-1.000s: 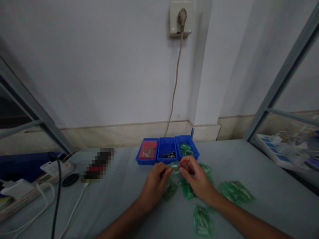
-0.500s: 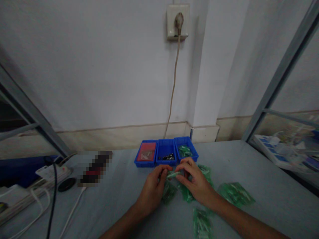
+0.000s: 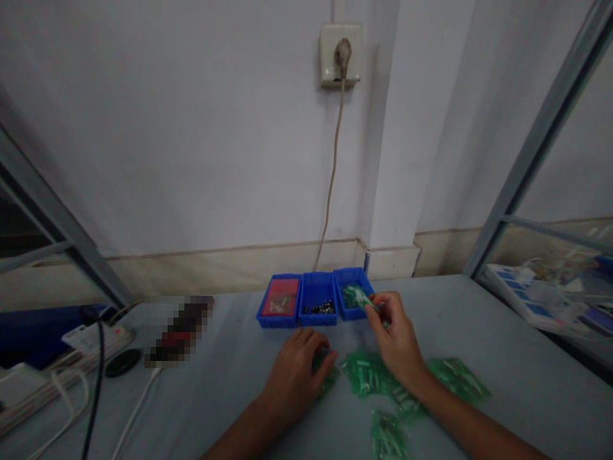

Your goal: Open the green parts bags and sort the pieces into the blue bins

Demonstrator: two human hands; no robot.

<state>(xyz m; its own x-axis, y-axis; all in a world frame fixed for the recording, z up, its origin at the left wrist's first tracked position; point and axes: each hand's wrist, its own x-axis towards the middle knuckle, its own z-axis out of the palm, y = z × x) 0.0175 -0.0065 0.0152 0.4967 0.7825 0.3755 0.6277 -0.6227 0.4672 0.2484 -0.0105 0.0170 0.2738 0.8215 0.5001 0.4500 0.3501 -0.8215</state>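
My right hand (image 3: 395, 332) pinches a small green packet (image 3: 364, 299) and holds it over the right blue bin (image 3: 353, 300), which holds more green packets. My left hand (image 3: 297, 367) rests on the table with curled fingers on another green packet (image 3: 328, 377). Several green packets (image 3: 366, 374) lie on the grey table (image 3: 230, 396) between and beside my hands. The middle blue bin (image 3: 317, 300) holds small dark parts. The left blue bin (image 3: 280, 301) has a red lining and a few pale pieces.
A cord (image 3: 330, 172) runs down the wall from a socket (image 3: 340, 54) to behind the bins. At the left lie a power strip (image 3: 96, 332), cables and a blurred dark object (image 3: 179, 332). Metal frame bars stand on both sides; a cluttered surface (image 3: 546, 294) is at right.
My right hand has lifted away from the left hand and moved a green packet forward over the right bin. My left hand has dropped onto a packet on the table.
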